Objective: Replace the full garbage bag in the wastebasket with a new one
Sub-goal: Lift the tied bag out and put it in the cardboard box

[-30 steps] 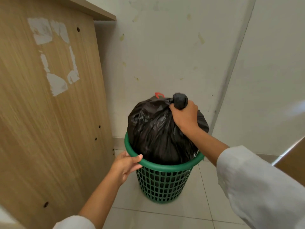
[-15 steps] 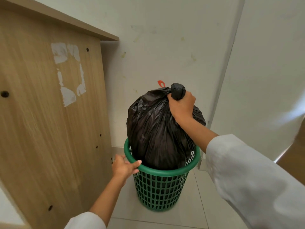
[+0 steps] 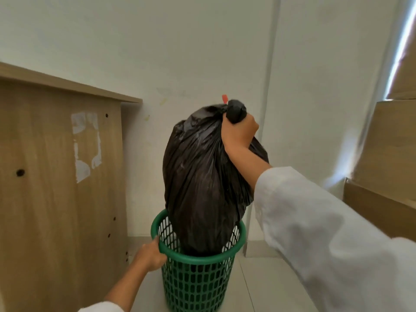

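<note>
**Above the basket rim: full bag nearly out**

Over the green mesh wastebasket (image 3: 198, 273), the black garbage bag (image 3: 202, 183) now stands far higher than it did a second ago. Then, most of its bulk sat inside the basket with only a rounded dome showing above the rim; half a second ago more of it had cleared; now almost all of it hangs above the rim, and only its tapered bottom end dips inside the basket. The upper mesh of the far wall, hidden by plastic earlier, shows through on both sides of the bag.

The right hand (image 3: 239, 131) is fisted around the bag's twisted neck, just below the knot (image 3: 236, 110), as in both earlier frames, but it has risen well up the wall. A small red tie end (image 3: 224, 99) pokes up beside the knot.

The left hand (image 3: 150, 255) keeps its place on the basket's near-left rim, fingers curled over the edge and gripping it.

The basket stands on the pale tiled floor (image 3: 270, 284), beside a wooden panel (image 3: 56, 176) on the left and near the white wall (image 3: 180, 52). Through the mesh its lower part looks dark; I cannot tell what, if anything, lies there.
</note>
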Demonstrator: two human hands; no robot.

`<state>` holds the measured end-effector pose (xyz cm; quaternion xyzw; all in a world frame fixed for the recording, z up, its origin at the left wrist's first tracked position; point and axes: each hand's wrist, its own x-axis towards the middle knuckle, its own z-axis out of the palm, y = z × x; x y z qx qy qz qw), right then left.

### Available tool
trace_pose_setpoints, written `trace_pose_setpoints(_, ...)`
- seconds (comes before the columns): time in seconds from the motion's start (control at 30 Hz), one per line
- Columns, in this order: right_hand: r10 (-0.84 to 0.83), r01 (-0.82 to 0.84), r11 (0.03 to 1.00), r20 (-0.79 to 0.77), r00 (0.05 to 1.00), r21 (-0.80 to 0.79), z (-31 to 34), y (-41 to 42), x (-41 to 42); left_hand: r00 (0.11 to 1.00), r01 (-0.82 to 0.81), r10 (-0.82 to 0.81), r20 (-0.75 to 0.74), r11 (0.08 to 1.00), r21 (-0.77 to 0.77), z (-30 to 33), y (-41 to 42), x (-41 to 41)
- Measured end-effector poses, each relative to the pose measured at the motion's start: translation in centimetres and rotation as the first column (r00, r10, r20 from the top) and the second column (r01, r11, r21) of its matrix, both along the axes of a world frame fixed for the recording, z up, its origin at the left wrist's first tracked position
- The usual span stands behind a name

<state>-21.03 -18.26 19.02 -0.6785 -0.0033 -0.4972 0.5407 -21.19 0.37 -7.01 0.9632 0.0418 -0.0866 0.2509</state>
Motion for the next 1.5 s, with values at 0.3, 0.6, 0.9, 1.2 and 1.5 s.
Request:
trace_pose_setpoints(0.3, -0.096, 0.094, 0.992, 0.025, 0.995, 0.083, 0.5, -0.9, -1.3, 0.994, -0.014, 0.022, -0.104, 0.997, 0.073, 1.5, -1.3, 0.7)
trace_pose_setpoints(0.6, -0.087, 0.080, 0.992, 0.073, 0.994, 0.100, 0.1, -1.5, -0.3, 0.998, -0.025, 0.025, 0.062, 1.000, 0.006, -0.7, -1.3, 0.8)
trace_pose_setpoints(0.9, -0.047, 0.048, 0.997, -0.024, 0.999, 0.053, 3.6, -2.6, 1.7, 0.931, -0.050, 0.018, 0.364, 0.995, 0.080, 9.0, -3.3, -0.3)
trace_pose_setpoints(1.2, -0.038, 0.040, 0.999, -0.135, 0.990, 0.010, 14.3, -3.2, 2.6, 0.867, -0.016, -0.045, 0.496, 0.993, 0.120, 26.8, -4.5, -0.3)
trace_pose_setpoints(1.5, -0.035, 0.026, 0.999, -0.241, 0.970, -0.041, 29.4, -3.1, 0.0, 0.832, 0.143, -0.252, 0.495, 0.958, 0.247, 45.6, -3.2, -1.5)
